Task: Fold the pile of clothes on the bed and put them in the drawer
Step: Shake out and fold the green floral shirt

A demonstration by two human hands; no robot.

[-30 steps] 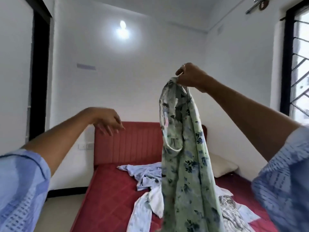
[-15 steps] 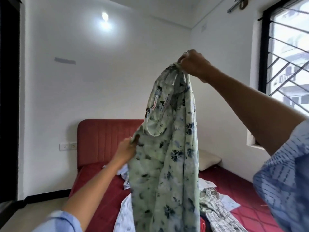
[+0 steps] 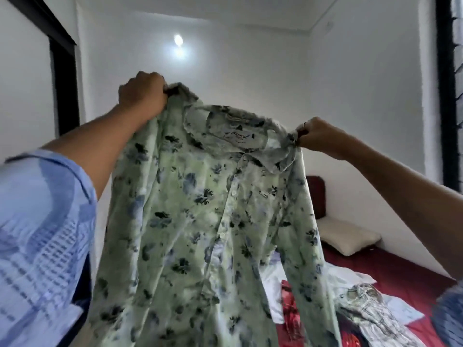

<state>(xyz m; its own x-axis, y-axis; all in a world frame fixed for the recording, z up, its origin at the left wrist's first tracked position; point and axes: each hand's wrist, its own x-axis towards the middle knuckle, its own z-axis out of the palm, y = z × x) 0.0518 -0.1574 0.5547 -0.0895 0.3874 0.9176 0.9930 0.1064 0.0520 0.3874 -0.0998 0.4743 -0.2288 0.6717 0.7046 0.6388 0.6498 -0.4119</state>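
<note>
Your left hand [image 3: 144,93] and right hand [image 3: 317,136] each pinch a shoulder of the green flowery shirt [image 3: 213,234], holding it up. Next, lay it flat on the bed [image 3: 400,266] to fold.

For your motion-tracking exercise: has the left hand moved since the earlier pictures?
Yes. The left hand has gone up and onto the floral shirt, gripping its shoulder. Earlier it was level with the red headboard, empty; now it is well above it.
</note>
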